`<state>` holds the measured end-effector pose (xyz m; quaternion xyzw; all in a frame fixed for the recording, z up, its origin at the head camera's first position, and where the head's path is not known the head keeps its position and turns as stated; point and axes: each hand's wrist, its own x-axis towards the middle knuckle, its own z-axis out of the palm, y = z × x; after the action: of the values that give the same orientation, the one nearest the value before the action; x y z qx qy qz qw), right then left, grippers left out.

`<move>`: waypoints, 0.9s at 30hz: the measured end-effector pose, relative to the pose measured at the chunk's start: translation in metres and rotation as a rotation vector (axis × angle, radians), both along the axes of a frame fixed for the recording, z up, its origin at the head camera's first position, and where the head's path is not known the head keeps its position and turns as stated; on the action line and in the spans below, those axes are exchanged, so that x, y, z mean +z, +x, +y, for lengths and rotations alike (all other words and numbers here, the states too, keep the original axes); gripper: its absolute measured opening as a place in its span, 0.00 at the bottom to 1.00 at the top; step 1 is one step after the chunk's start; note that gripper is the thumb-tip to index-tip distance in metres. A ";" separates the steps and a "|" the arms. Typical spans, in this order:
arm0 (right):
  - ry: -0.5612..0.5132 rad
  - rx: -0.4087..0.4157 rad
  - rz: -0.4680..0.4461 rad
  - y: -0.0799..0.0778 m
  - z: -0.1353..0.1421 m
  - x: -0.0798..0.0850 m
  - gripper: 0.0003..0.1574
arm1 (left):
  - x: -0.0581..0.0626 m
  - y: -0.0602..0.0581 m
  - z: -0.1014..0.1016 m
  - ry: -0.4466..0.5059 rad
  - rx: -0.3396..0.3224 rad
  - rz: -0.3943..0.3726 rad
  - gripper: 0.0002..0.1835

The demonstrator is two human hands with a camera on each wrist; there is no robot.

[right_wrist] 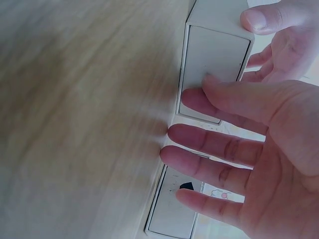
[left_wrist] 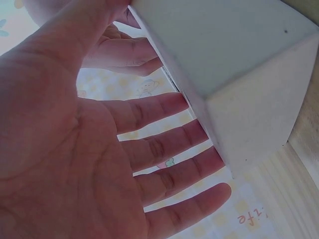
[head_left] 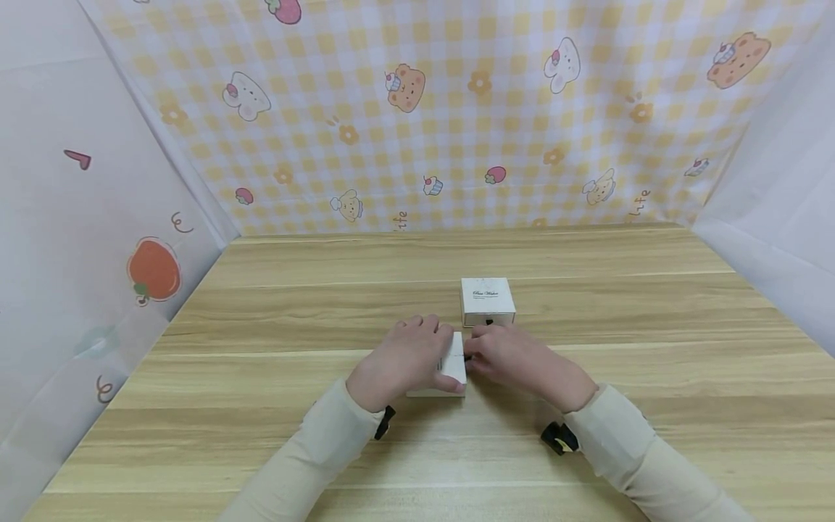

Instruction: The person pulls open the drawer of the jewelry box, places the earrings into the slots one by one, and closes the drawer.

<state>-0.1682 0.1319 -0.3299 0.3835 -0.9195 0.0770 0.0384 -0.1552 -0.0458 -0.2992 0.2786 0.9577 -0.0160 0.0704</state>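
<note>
A small white drawer box (head_left: 454, 355) lies on the table in front of me. My left hand (head_left: 407, 359) grips it from above and the left, its thumb along the near edge and its fingers reaching over to the far side. At the box's right end, my right hand (head_left: 505, 360) pinches a small black pull tab (head_left: 467, 357) between thumb and index finger. In the right wrist view, the drawer's end face (right_wrist: 212, 64) sits within its sleeve, and the thumb and index finger hide the tab there. The other right fingers (right_wrist: 204, 167) are spread out.
A second white box (head_left: 488, 296) with dark printing on top stands just behind my hands, its black tab (right_wrist: 187, 186) facing me. Wood-grain table (head_left: 293, 290) surrounds both boxes. A patterned curtain (head_left: 457, 130) hangs at the back edge, with white cloth (head_left: 59, 217) at the left side.
</note>
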 end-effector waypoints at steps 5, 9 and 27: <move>-0.013 -0.004 -0.011 0.000 0.000 0.001 0.01 | 0.000 0.000 0.000 0.006 -0.005 0.008 0.37; -0.011 -0.013 -0.039 0.000 0.001 0.001 0.03 | 0.000 0.000 0.000 0.007 -0.006 0.008 0.37; -0.004 -0.008 -0.118 -0.003 0.008 0.006 0.03 | 0.002 0.002 -0.001 0.009 -0.011 0.014 0.38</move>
<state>-0.1708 0.1399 -0.3242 0.3746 -0.9215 0.1012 -0.0145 -0.1537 -0.0466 -0.2976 0.2839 0.9567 -0.0142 0.0626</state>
